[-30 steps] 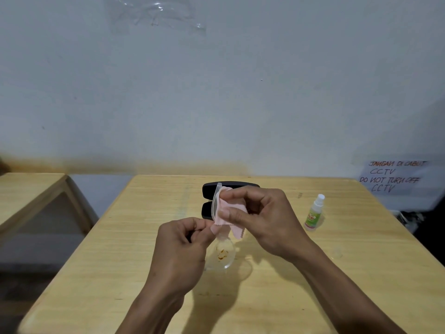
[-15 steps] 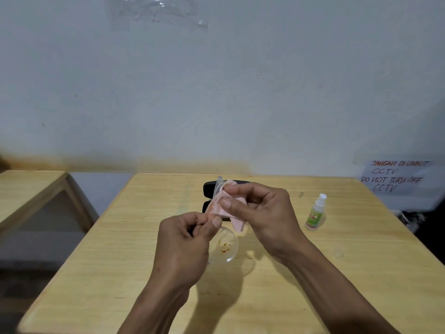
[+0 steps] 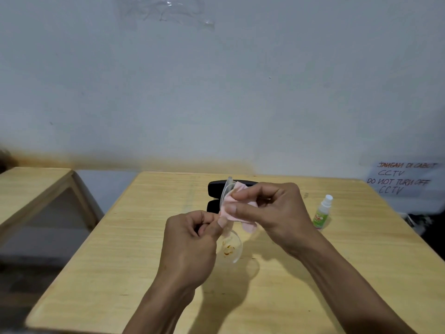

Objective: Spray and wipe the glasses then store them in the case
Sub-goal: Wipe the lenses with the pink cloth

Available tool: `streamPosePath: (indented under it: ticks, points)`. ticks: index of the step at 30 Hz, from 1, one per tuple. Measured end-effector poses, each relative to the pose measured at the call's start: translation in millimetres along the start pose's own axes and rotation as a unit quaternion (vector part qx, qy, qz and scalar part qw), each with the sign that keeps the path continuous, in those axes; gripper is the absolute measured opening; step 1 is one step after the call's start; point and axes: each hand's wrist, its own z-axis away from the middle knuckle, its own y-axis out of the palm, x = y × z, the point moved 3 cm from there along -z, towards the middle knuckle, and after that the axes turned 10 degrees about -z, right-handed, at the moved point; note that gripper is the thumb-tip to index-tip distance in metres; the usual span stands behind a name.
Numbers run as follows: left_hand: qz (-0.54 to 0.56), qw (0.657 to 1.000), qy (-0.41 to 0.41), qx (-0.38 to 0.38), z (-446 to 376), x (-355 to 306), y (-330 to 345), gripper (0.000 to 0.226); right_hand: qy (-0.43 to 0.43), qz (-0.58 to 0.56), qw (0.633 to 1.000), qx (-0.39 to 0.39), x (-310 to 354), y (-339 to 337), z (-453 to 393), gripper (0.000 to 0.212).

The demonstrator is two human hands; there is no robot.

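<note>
I read "DO NOT TURN OFF CCTV" on the wall sign [image 3: 401, 178]. Above the worktop [image 3: 125, 249], my left hand [image 3: 190, 247] pinches the glasses [image 3: 230, 244]; my right hand [image 3: 272, 210] presses the pink cloth [image 3: 234, 208] around one lens.

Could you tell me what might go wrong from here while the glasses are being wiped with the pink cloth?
1. The left hand holds the clear glasses only by a pinch near the bridge, in the air over the table; pressure from the right hand rubbing the pink cloth could twist them loose.
2. The lower lens shows orange marks and could be missed.
3. The spray bottle stands near the right forearm and could be knocked over.
</note>
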Motion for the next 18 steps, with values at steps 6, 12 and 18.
streamPosePath:
  ticks: [6, 12, 18]
  points:
    - [-0.047, 0.999, 0.022, -0.006, 1.8, -8.5, 4.7, 0.023, -0.013, -0.030, 0.998, -0.050, 3.3, -0.8, -7.7, 0.009]
    - [-0.007, 1.000, 0.010, -0.027, -1.2, -5.7, 0.1, 0.025, 0.017, 0.015, 1.000, -0.021, 2.1, 6.8, -0.9, 0.015]
    - [-0.070, 0.996, 0.049, -0.021, 3.2, -8.3, -0.5, 0.023, 0.036, 0.026, 0.999, -0.011, 10.3, 2.1, 0.7, 0.014]
